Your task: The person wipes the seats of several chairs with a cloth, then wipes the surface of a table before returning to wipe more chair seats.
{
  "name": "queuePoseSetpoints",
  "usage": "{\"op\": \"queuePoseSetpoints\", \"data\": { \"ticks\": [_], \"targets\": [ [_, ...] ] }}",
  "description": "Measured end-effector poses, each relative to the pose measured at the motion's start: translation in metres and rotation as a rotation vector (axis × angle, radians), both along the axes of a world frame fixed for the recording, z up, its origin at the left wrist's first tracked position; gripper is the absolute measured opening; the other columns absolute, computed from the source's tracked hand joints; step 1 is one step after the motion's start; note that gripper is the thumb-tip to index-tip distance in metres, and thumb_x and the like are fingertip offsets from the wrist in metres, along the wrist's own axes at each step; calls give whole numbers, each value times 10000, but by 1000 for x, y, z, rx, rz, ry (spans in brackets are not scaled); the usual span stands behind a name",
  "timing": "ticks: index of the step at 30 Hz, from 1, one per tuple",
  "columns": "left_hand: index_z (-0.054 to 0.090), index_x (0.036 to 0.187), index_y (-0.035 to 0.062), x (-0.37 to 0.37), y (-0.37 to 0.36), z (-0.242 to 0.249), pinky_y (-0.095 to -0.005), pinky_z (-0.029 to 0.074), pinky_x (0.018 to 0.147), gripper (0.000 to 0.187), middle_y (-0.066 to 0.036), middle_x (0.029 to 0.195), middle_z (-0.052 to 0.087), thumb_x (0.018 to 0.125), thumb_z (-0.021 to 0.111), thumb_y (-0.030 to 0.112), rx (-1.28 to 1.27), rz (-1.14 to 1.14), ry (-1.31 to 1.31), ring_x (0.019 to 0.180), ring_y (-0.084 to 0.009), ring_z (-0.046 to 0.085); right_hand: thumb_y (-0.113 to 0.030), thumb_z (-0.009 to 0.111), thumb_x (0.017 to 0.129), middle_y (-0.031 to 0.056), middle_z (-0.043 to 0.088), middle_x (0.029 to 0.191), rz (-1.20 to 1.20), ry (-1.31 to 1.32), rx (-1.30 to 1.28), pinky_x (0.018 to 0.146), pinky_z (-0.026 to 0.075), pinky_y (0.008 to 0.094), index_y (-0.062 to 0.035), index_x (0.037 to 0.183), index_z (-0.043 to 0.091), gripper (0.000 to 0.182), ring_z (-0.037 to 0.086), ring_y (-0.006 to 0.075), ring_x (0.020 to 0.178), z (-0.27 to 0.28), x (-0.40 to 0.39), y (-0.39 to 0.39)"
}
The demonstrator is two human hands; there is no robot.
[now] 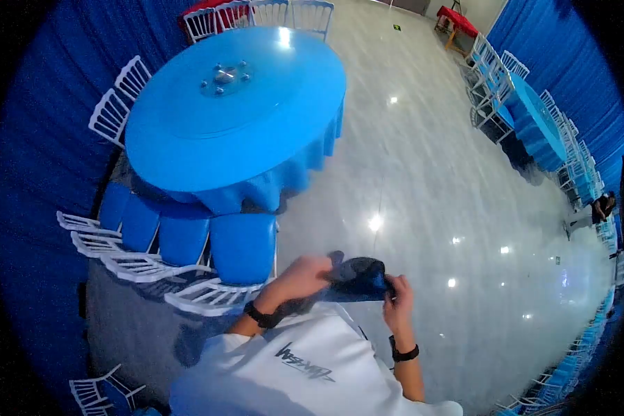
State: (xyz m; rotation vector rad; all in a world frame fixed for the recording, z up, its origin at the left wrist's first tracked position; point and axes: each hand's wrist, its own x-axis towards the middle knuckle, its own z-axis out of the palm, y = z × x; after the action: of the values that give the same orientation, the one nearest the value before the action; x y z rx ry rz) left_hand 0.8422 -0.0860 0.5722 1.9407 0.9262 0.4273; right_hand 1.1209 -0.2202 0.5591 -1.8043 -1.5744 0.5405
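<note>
A dark, limp piece of material [359, 279] with a bluish sheen stretches between my two hands, in front of the white shirt. I cannot tell whether it is a bag or a cloth. My left hand [306, 276] is closed on its left end, somewhat blurred. On the right end, my right hand [399, 297] pinches the edge between thumb and fingers. Both wrists carry black bands. The middle of the piece bulges up and looks partly spread.
A large round table [236, 139] with a blue cloth and a glass turntable [223, 78] stands ahead left. White chairs with blue seats [243, 246] line its near side. More tables [534, 121] and chairs run along the right, where a person [602, 208] stands. Blue curtains [35, 173] hang left.
</note>
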Motion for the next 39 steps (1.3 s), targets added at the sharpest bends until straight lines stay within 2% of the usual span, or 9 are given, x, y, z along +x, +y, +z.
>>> {"op": "queuePoseSetpoints", "data": {
  "ticks": [3,6,16,20,22,27,31,33,39],
  "targets": [
    [697,899,-29,28,71,15,-381,534,733,139,-156,830,703,786,747,35,-83,247,-168,782,-287,693,-196,591,1009,126,650,1027,-166,56,279,758,524,347,45,1134,667,282,640,232,954,2,63,56],
    [646,1044,-3,55,133,2,-326,540,752,234,-72,927,710,817,689,-41,-313,285,-288,896,-131,671,149,411,840,83,630,988,-327,224,260,853,496,280,60,1121,626,365,602,170,902,6,119,93],
    [687,1014,23,160,257,30,-412,513,748,211,-202,934,707,833,604,90,-68,-23,-216,865,-422,654,10,570,883,-5,569,934,-281,428,53,752,424,232,-9,1056,593,176,519,89,838,23,169,247],
    [694,987,-65,187,296,-12,-352,502,733,282,-140,857,731,939,545,169,-693,748,-672,835,-109,618,-45,654,874,73,613,719,-216,269,-22,672,488,310,12,898,614,73,546,135,678,13,200,336],
    [688,1026,-59,178,330,-83,-344,487,710,360,-61,871,688,983,537,265,-428,769,-186,807,-129,590,-152,710,894,161,495,588,-51,179,-117,558,444,362,48,816,609,238,479,153,565,-16,225,388],
    [721,1030,-23,188,413,-51,-397,458,711,424,-59,856,691,1037,550,365,-446,717,96,826,-140,592,-327,643,1015,184,508,614,265,326,-416,559,423,388,61,792,635,447,455,198,555,-62,242,549],
    [663,942,13,147,425,-43,-397,419,728,469,6,838,584,1071,554,450,-498,824,39,812,-135,516,-277,600,1041,261,583,720,729,351,-420,618,456,442,42,872,663,366,523,412,630,-51,211,643],
    [596,850,26,101,394,-107,-383,391,706,504,40,781,486,1081,545,471,-340,961,-120,764,-120,453,-249,591,1052,203,538,668,860,317,-379,602,441,419,52,873,644,355,489,283,604,-37,187,665],
    [579,850,41,47,364,-53,-364,371,677,432,-1,777,439,1085,572,404,-200,1319,94,760,-125,429,-189,556,1076,80,567,772,1096,507,-518,673,446,348,31,1057,637,235,497,157,721,-22,107,691]
  ]
}}
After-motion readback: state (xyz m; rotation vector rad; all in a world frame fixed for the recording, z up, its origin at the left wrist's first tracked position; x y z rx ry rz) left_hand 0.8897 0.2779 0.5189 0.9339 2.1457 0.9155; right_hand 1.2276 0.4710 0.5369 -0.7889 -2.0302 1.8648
